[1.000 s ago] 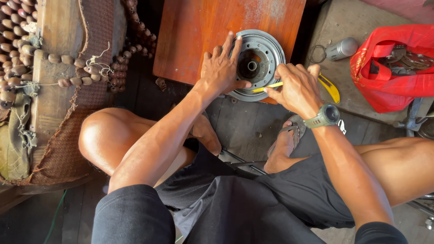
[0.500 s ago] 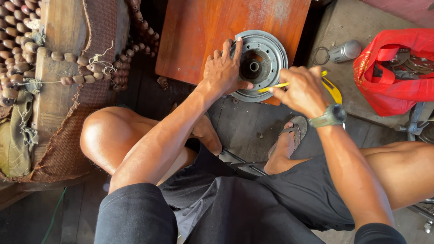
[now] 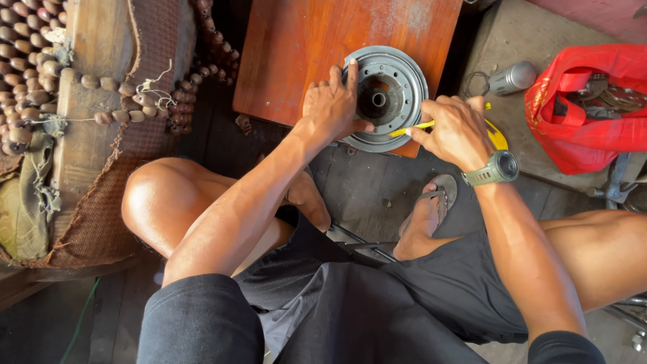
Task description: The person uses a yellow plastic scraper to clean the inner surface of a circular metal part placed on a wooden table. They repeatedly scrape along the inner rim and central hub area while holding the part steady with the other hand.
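Nearest the viewer, between the person's bent knees, the right hand [image 3: 453,128] pinches a thin yellow tool [image 3: 412,128] shut between its fingers, tip against the grey metal wheel hub [image 3: 384,98], while the left hand [image 3: 333,104] lies spread flat on the hub's left rim, closed on nothing. It looks like marking or picking at the hub face, so the next stroke calls for the left hand's steady pressure. Beyond the grip lies a reddish wooden board [image 3: 303,47] under the hub; the tool's tip and the red bag's [image 3: 593,108] contents are hard to make out.
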